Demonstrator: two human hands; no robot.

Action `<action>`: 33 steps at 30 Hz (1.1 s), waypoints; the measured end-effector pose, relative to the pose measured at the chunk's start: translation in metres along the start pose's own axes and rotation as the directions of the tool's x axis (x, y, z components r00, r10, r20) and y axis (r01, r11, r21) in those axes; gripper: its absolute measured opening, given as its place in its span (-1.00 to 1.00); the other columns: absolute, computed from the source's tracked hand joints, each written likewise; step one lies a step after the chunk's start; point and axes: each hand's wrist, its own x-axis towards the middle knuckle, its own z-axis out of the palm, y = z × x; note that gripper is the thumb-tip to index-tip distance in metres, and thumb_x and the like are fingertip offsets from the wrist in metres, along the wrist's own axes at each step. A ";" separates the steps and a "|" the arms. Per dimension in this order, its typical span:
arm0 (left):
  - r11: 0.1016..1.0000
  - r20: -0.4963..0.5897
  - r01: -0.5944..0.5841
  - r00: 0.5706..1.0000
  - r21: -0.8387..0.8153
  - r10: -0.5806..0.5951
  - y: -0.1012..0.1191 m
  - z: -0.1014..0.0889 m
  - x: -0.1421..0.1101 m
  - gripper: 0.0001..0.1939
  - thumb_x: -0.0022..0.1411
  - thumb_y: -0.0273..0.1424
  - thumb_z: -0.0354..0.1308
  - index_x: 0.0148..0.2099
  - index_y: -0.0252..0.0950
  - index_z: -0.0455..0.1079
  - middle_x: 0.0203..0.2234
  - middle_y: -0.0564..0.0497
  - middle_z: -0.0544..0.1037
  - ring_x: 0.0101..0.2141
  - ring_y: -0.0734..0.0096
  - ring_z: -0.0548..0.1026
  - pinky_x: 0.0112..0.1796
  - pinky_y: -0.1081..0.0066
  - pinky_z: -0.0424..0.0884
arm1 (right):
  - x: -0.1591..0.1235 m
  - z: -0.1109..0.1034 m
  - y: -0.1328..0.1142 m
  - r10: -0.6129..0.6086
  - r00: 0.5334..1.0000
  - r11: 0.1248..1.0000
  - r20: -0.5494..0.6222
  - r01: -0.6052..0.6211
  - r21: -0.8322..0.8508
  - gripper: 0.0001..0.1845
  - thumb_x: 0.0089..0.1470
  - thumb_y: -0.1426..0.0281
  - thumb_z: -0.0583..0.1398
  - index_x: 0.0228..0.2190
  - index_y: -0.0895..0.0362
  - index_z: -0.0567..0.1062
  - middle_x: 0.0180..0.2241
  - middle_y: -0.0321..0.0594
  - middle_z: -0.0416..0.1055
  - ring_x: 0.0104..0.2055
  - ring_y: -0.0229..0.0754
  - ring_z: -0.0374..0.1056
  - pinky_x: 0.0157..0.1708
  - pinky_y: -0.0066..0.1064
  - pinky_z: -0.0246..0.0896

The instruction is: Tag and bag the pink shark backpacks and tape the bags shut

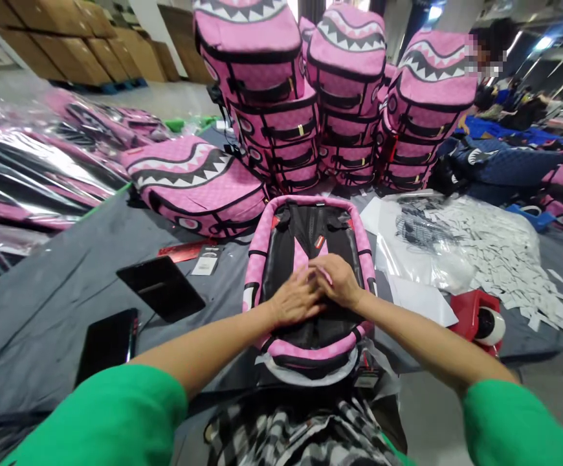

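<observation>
A pink and black backpack (261, 265) lies in front of me with its black back panel and straps facing up. My left hand (297, 299) rests on the middle of that panel, fingers stretched out towards the right hand. Against its fingertips, my right hand (337, 279) is closed, with its fingers curled in over the pink part of the straps. What sits inside those fingers is hidden. Clear plastic (310, 375) and a hang tag (367, 377) show at the backpack's near end.
Stacked pink shark-mouth backpacks (281, 129) stand behind; another (194, 188) lies at left. Two dark phone-like devices (161, 288) and a tag (207, 260) lie left. At right are a red tape dispenser (475, 317), white slips (509, 259) and a plastic bag (417, 259).
</observation>
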 end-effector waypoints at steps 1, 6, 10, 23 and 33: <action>0.994 -0.013 0.091 0.996 0.052 -0.091 -0.005 -0.002 -0.002 -0.51 0.33 -0.08 0.05 0.22 -0.14 0.38 0.18 -0.17 0.40 0.24 -0.19 0.15 0.22 -0.25 -0.07 | -0.002 -0.004 -0.011 -0.162 0.974 0.987 0.159 0.159 0.029 -0.70 0.29 0.40 0.03 -0.05 0.11 0.48 -0.10 -0.06 0.50 0.02 -0.06 0.36 0.07 -0.17 0.24; 0.937 0.074 0.337 0.936 0.095 -0.344 -0.016 0.000 -0.009 -0.39 0.36 0.02 0.00 0.40 0.14 0.08 0.43 -0.05 0.00 0.35 -0.52 -0.18 0.14 -0.53 -0.25 | -0.017 0.008 -0.038 -0.473 0.653 0.879 0.591 0.397 0.266 -0.75 0.25 0.34 0.12 -0.09 0.15 0.47 -0.13 -0.08 0.48 -0.11 -0.12 0.34 -0.03 -0.27 0.23; 0.937 -0.001 0.341 0.940 0.074 -0.342 -0.014 0.010 -0.011 -0.39 0.37 0.00 0.01 0.40 0.20 0.01 0.44 0.02 -0.02 0.38 -0.41 -0.20 0.18 -0.48 -0.26 | -0.029 0.037 -0.017 -0.524 0.667 0.852 0.529 0.429 0.301 -0.69 0.14 0.38 0.14 -0.07 0.18 0.45 -0.10 -0.04 0.47 -0.06 -0.07 0.33 0.04 -0.23 0.20; 0.924 0.054 0.382 0.923 -0.003 -0.381 0.061 0.011 -0.041 -0.29 0.25 0.17 0.02 0.39 0.20 0.05 0.43 0.01 0.03 0.36 -0.47 -0.16 0.17 -0.50 -0.19 | -0.018 -0.019 -0.024 -0.097 0.994 0.939 0.052 0.108 -0.327 -0.54 0.29 0.29 0.08 0.19 0.01 0.38 0.21 -0.07 0.33 0.29 0.01 0.14 0.31 0.03 -0.08; 0.908 0.000 0.414 0.910 0.063 -0.415 -0.005 -0.052 0.004 -0.23 0.32 0.13 -0.08 0.45 -0.04 -0.02 0.33 -0.18 0.24 0.24 -0.12 0.27 0.15 -0.13 0.21 | -0.013 0.020 0.033 0.529 0.839 0.779 0.130 -0.419 -0.466 -0.39 0.32 0.07 0.07 0.33 -0.15 0.17 0.44 -0.14 -0.19 0.46 0.14 -0.26 0.36 0.11 -0.33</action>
